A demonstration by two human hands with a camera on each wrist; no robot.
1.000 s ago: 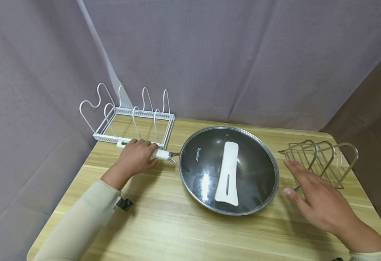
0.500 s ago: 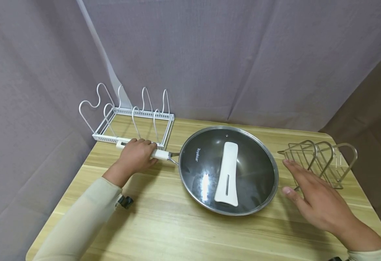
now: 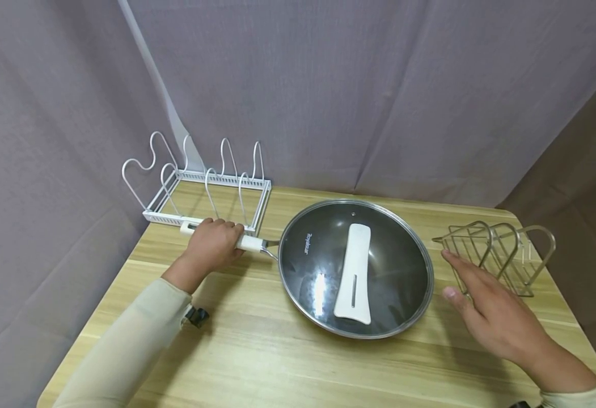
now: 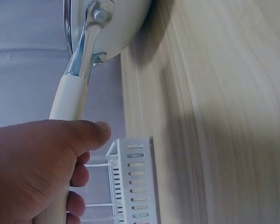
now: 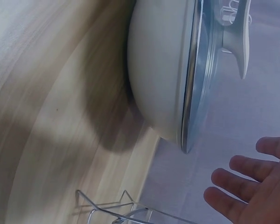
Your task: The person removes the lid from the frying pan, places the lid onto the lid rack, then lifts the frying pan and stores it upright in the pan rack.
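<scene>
A cream pan [image 5: 154,70] with a long white handle [image 3: 250,243] stands on the wooden table. Its glass lid [image 3: 308,283] has a metal rim and a broad white lid handle [image 3: 355,272]. My left hand [image 3: 213,246] grips the pan's handle, fingers curled round it; the left wrist view shows the thumb [image 4: 95,133] along its side. To the right of the pan, my right hand [image 3: 502,317] hovers with fingers extended, apart from the lid and holding nothing. In the head view it overlaps a gold wire rack [image 3: 509,255].
A white rack [image 3: 162,217] with upright wire loops stands at the back left, just behind the pan handle. Grey curtains [image 3: 287,102] close off the back and left of the table [image 3: 257,362]. A brown curtain [image 3: 573,187] hangs on the right.
The whole scene has shifted slightly left in the head view. The left hand keeps its grip on the handle, and the right hand stays spread beside the pan.
</scene>
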